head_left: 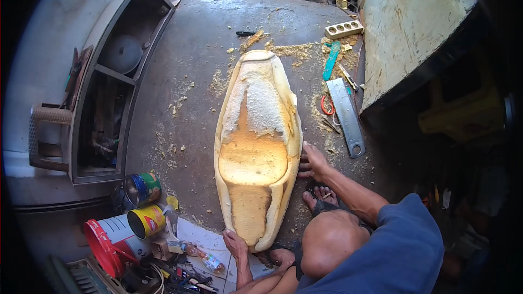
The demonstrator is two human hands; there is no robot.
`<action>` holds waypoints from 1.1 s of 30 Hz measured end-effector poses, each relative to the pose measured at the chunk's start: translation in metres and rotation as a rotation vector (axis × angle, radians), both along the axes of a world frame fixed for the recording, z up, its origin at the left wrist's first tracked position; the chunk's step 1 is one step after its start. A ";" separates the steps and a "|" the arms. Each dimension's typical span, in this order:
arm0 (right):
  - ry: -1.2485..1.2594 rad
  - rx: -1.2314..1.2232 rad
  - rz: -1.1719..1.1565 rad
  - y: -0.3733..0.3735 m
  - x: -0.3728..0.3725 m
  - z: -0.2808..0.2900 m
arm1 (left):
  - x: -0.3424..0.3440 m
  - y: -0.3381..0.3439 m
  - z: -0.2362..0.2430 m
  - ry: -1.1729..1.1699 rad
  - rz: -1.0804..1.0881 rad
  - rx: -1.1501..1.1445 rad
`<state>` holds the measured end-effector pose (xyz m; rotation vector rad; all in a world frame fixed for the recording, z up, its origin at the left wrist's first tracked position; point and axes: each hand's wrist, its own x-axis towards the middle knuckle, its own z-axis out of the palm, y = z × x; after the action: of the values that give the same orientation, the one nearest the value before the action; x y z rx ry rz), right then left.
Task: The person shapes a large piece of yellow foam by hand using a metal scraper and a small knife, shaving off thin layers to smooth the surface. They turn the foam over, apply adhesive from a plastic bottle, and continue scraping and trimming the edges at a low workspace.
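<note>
A long, yellowish motorcycle seat foam (254,158) lies on the dark floor in front of me. Its upper face has rough whitish patches toward the far end and a browner hollow near the middle. At its near end, my left hand (237,244) is closed round the left edge. My right hand (315,164) rests against the right side with its fingers spread, gripping nothing. Part of its fingertips is hidden by the foam's edge. To the right of the foam lies a flat metal bar with a hole (347,117).
Foam crumbs (291,50) litter the floor. A green-handled tool (331,61), orange-handled scissors (327,105) and a socket strip (344,29) lie far right. An open metal cabinet (117,79) stands left. Near left are a yellow can (146,221), a red-and-white bucket (111,242) and a plastic bottle (210,261).
</note>
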<state>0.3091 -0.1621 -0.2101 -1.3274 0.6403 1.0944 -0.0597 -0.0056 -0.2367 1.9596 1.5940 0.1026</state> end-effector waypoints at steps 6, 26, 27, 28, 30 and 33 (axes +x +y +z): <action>-0.096 0.405 -0.040 -0.037 0.003 -0.016 | 0.006 -0.017 0.017 -0.041 0.039 -0.061; -0.612 0.573 0.388 -0.011 -0.015 0.115 | 0.374 0.084 0.158 -0.481 -0.891 0.440; -0.614 0.509 0.442 -0.010 -0.013 0.121 | 0.381 0.076 0.163 -0.441 -0.966 0.429; -0.576 0.392 0.409 -0.005 -0.023 0.117 | 0.371 0.089 0.148 -0.487 -0.962 0.395; -0.525 0.526 0.501 0.025 -0.027 0.110 | 0.345 0.123 0.133 -0.405 -0.876 0.383; -0.579 0.644 0.524 0.037 -0.027 0.103 | 0.341 0.151 0.145 -0.184 -0.960 0.573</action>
<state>0.2824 -0.1246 -0.1067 -1.1644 -0.4878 1.1120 0.2815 0.1458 -0.0919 2.8429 0.3922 0.3583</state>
